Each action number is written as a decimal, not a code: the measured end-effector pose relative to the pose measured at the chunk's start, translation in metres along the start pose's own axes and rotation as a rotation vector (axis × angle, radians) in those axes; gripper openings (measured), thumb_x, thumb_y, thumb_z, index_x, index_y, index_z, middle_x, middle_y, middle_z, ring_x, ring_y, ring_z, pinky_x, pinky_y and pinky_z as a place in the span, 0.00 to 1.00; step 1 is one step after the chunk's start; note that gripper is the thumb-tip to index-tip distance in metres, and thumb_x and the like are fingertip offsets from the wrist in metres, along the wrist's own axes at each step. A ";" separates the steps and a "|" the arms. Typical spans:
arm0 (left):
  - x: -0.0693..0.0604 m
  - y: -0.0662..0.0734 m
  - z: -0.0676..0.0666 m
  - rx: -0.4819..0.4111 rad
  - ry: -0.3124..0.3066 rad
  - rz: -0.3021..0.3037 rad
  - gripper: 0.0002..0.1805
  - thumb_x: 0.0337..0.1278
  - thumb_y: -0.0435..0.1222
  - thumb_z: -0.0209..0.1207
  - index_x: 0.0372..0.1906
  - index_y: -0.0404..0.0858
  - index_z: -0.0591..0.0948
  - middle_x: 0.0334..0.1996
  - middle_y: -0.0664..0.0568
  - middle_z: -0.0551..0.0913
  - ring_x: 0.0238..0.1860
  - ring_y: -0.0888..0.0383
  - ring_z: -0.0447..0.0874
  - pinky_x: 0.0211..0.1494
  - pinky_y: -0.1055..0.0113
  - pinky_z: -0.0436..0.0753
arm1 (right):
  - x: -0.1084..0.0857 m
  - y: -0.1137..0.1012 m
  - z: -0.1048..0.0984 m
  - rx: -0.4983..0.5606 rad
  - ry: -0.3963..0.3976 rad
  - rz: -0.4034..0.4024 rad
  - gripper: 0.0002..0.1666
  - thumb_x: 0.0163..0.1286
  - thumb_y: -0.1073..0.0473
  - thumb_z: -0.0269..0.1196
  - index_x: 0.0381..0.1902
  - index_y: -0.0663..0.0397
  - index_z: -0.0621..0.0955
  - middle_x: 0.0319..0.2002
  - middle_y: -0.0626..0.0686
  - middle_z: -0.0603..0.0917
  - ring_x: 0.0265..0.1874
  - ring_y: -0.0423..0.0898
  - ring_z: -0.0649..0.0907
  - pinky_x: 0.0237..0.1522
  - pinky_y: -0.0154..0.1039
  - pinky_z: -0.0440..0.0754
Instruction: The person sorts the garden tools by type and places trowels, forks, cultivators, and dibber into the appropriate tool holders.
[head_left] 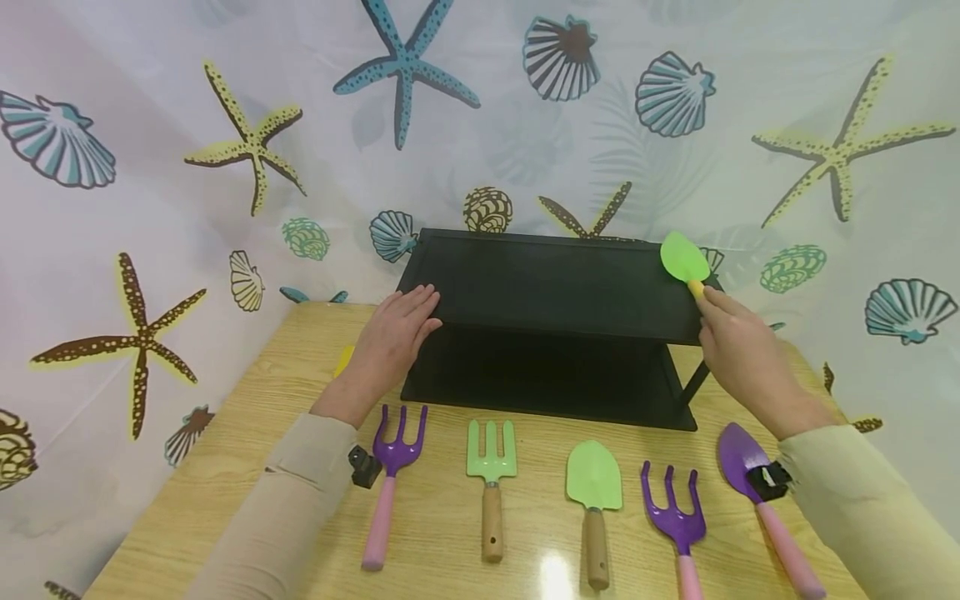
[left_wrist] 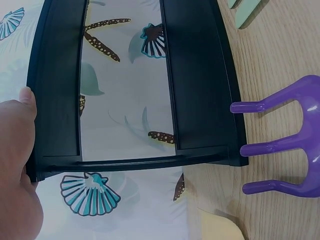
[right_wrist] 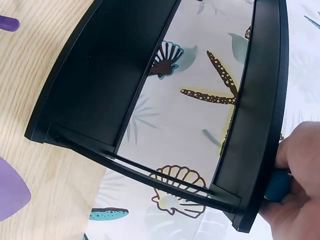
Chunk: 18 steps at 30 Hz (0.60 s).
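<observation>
Left hand [head_left: 390, 337] is resting straight-fingered on the shelf [head_left: 532, 275], right hand [head_left: 738, 350] gripping a trowel [head_left: 683, 257]. Counter [head_left: 273, 375] is showing beneath, cloth [head_left: 465, 167] behind.

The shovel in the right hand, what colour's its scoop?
The scoop is bright green, clearest in the head view.

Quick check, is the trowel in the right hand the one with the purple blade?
No, the right hand holds a green-bladed trowel, while the purple-bladed trowel lies on the table.
</observation>
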<state>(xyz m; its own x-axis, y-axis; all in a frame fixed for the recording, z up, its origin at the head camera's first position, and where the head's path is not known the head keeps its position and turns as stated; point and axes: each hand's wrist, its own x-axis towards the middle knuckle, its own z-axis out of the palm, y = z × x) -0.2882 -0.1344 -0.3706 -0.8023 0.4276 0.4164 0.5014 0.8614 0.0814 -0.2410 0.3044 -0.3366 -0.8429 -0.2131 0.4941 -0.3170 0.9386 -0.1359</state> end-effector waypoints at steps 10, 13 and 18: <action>0.000 0.002 0.000 -0.004 -0.025 -0.013 0.29 0.76 0.46 0.47 0.73 0.37 0.66 0.74 0.45 0.67 0.76 0.50 0.61 0.81 0.53 0.56 | -0.003 0.002 0.001 0.054 0.051 -0.066 0.24 0.68 0.73 0.56 0.61 0.76 0.73 0.65 0.75 0.69 0.64 0.73 0.70 0.61 0.68 0.73; 0.000 0.001 0.000 -0.008 -0.029 -0.017 0.29 0.76 0.47 0.47 0.74 0.38 0.66 0.74 0.46 0.66 0.77 0.50 0.61 0.81 0.53 0.56 | -0.004 0.000 -0.001 0.057 0.059 -0.074 0.25 0.67 0.72 0.58 0.62 0.75 0.73 0.65 0.74 0.70 0.63 0.73 0.71 0.60 0.68 0.74; -0.001 0.000 -0.001 -0.011 -0.029 -0.017 0.29 0.76 0.47 0.47 0.74 0.38 0.66 0.74 0.46 0.66 0.77 0.50 0.60 0.81 0.53 0.56 | -0.008 0.000 -0.007 0.039 0.043 -0.038 0.30 0.66 0.68 0.62 0.65 0.73 0.71 0.65 0.72 0.70 0.64 0.71 0.70 0.61 0.69 0.72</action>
<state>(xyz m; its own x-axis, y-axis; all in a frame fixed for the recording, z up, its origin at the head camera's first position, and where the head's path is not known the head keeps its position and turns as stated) -0.2872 -0.1344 -0.3702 -0.8199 0.4207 0.3882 0.4907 0.8658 0.0981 -0.2311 0.3079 -0.3343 -0.8107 -0.2354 0.5360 -0.3654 0.9188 -0.1491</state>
